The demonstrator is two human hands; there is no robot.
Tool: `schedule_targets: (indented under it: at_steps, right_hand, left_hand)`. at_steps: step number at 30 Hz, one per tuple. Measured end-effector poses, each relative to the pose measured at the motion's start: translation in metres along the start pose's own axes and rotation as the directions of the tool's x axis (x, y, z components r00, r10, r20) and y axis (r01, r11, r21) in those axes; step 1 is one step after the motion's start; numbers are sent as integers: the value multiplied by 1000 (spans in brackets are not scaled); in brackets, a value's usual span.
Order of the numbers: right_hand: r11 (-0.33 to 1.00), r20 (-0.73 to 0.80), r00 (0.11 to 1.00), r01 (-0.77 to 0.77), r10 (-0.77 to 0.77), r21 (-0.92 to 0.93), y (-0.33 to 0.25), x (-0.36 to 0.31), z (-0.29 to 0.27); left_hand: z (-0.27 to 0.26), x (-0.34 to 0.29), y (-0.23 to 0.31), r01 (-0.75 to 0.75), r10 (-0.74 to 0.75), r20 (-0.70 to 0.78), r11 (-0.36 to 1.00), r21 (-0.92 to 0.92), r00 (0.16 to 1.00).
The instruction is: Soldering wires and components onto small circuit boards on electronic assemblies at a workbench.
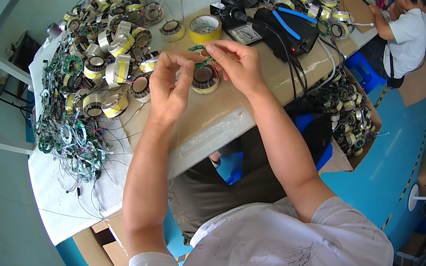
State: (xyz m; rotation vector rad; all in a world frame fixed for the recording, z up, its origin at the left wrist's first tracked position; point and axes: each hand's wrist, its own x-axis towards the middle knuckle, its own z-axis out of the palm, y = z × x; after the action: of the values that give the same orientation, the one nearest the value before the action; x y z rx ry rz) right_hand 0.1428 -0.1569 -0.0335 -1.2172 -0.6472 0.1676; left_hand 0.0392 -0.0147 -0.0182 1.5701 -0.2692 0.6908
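A green ring-shaped circuit board is held up at the middle of the table's near side. My right hand pinches its right side between thumb and fingers. From the left, my left hand comes close to the board with thumb and forefinger pressed together; what lies in that pinch is too small to make out. Just below the board sits a round motor coil with a yellow-taped rim, on the brown cardboard work surface. The fingers partly hide the board and the coil's top.
Beyond my hands stand a yellow tape roll and another coil. Coils and loose wired boards heap up at left. Blue-handled pliers rest on a black box at right. A person sits at far right.
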Motion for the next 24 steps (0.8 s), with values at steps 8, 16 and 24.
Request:
schedule_targets:
  at_steps: [8,16,24]
  right_hand:
    - [964,-259,936,-194,238,183,-7,10,-4]
    - [916,-460,813,-208,356,343,9,59,-31]
    - [919,-515,818,43,-258,-392,-23,17,-31]
  left_hand:
    - [-1,0,-5,-68,68,17,997,36,998]
    - [-1,0,-3,-60,59,30,997,47,998]
    - [2,-2,4,-47,47,-5,997,55,999]
